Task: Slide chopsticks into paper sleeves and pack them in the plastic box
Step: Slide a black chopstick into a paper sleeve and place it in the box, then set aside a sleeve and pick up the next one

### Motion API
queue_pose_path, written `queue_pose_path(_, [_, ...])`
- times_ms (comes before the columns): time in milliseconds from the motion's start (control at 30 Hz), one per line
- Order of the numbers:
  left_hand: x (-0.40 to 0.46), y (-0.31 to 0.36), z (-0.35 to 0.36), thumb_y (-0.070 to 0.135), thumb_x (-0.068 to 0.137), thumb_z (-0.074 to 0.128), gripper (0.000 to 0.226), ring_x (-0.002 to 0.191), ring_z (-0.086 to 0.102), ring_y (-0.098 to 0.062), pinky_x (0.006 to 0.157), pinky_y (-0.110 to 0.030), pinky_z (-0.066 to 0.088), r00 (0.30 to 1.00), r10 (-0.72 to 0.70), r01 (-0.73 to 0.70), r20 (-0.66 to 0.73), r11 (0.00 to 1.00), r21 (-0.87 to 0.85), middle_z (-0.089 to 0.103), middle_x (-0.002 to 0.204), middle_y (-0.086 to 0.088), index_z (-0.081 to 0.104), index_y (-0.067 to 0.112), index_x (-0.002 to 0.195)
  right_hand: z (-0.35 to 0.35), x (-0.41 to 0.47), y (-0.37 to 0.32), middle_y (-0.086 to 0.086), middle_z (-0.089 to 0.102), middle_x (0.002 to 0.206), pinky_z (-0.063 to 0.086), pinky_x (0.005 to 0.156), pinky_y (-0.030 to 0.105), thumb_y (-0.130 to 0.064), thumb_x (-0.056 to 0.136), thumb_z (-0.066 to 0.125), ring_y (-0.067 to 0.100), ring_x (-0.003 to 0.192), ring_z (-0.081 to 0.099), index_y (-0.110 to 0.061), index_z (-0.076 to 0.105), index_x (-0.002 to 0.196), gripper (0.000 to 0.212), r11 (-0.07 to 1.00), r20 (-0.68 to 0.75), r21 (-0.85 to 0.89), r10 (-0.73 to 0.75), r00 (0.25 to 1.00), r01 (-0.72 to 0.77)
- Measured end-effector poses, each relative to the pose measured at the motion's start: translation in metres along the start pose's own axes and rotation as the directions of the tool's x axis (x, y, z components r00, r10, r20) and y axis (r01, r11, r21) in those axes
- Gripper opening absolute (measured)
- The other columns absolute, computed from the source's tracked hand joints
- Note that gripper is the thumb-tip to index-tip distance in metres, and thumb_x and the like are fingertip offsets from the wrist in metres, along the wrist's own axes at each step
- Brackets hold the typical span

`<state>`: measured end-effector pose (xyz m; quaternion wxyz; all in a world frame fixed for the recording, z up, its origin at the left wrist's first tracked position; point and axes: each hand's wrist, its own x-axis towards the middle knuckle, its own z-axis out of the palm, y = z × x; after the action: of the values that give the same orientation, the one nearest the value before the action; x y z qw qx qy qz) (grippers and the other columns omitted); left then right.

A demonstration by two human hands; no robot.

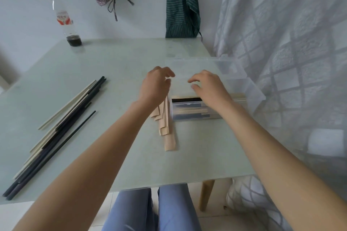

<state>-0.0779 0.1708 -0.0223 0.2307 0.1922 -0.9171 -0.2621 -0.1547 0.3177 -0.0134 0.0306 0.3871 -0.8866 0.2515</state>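
Note:
A clear plastic box [195, 113] stands mid-table with several sleeved chopsticks inside. Its see-through lid [234, 73] is swung open toward the back right. My left hand [155, 85] and my right hand [209, 87] hover over the box's far side, near the lid's left part. The fingers of both are loosely curled and nothing shows in them. Whether they touch the lid I cannot tell. A fan of tan paper sleeves [166, 125] lies just left of the box, partly under my left wrist. Loose black and pale chopsticks [56, 127] lie in a slanted pile at the table's left.
A plastic bottle [64, 20] with a little dark liquid stands at the far left of the pale green table [112, 73]. Two aprons hang on the wall behind. A patterned curtain [291, 52] hangs close along the table's right edge. My knees are below the front edge.

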Motion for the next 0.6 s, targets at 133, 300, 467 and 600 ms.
queue_pose_path(133, [-0.015,-0.038,-0.011,-0.004,0.089,0.039,0.036,0.107,0.058,-0.028,0.090,-0.029,0.043,0.959,-0.279,0.282,0.049,0.957,-0.065,0.065,0.115,-0.013,0.066,0.007,0.110,0.019,-0.006,-0.052,0.009,0.059,0.116,0.038,0.091,0.022,-0.008,0.095,0.045,0.021,0.107,0.056,-0.009,0.063,0.118,0.030,0.980,-0.032,0.154,-0.124,0.992,0.128])
queue_pose_path(300, [-0.035,-0.067,-0.016,-0.006,0.088,0.046,0.030,0.079,0.059,-0.023,0.077,-0.029,0.051,0.800,-0.518,0.599,0.303,0.680,-0.422,0.062,0.088,-0.015,0.060,-0.004,0.115,0.058,0.003,-0.097,0.016,0.048,0.122,0.037,0.085,0.032,-0.007,0.096,0.037,0.029,0.114,0.047,-0.002,0.052,0.120,0.028,0.997,0.224,0.052,-0.060,0.973,0.050])
queue_pose_path(467, [-0.040,-0.078,-0.018,-0.007,0.092,0.036,0.033,0.079,0.062,-0.023,0.085,-0.037,0.053,0.752,-0.517,0.657,0.409,0.531,-0.535,0.060,0.103,-0.019,0.054,-0.006,0.121,0.085,0.004,-0.114,0.016,0.028,0.143,0.037,0.080,0.034,0.002,0.092,0.040,0.032,0.125,0.043,-0.004,0.039,0.131,0.039,0.979,0.292,-0.192,0.129,0.948,-0.074])
queue_pose_path(600, [-0.038,-0.077,-0.019,-0.004,0.095,0.031,0.032,0.086,0.062,-0.026,0.088,-0.040,0.053,0.722,-0.527,0.683,0.448,0.442,-0.582,0.060,0.109,-0.021,0.051,-0.001,0.120,0.098,0.006,-0.110,0.021,0.037,0.137,0.040,0.095,0.040,0.000,0.092,0.042,0.038,0.125,0.040,-0.005,0.038,0.135,0.043,0.945,0.289,-0.257,0.276,0.916,-0.204])
